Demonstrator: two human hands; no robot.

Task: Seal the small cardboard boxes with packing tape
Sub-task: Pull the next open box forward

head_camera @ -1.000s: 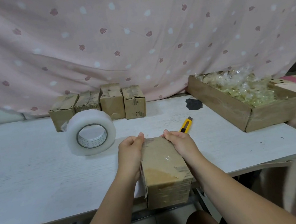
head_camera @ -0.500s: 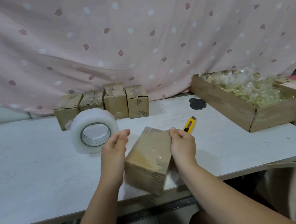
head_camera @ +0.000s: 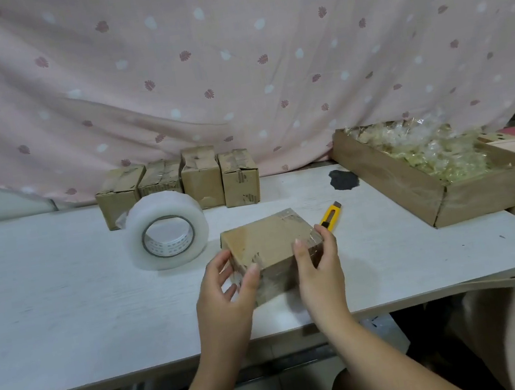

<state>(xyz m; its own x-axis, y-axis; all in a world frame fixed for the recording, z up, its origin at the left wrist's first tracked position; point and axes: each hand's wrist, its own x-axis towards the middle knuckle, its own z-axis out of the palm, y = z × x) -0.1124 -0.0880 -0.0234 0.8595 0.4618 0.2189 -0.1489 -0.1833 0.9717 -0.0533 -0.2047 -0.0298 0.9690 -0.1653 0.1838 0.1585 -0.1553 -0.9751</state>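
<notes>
A small cardboard box (head_camera: 266,242) with clear tape across its top lies on the white table (head_camera: 65,307), turned at an angle. My left hand (head_camera: 227,292) holds its near-left corner, thumb on top and fingers at the side. My right hand (head_camera: 319,269) grips its right end, thumb on the top face and fingers wrapped round the far side. A big roll of clear packing tape (head_camera: 166,233) stands on edge just left of the box. A yellow utility knife (head_camera: 331,216) lies beside the box on the right.
Several small taped boxes (head_camera: 178,186) stand in a row at the back against the pink curtain. A long open carton (head_camera: 429,189) with plastic-wrapped items sits at the right. A dark patch (head_camera: 343,179) marks the tabletop behind the knife.
The box hung over the table's front edge; both hands lifted it, turned it, and set it down farther onto the table. The tape and the knife stayed put.
</notes>
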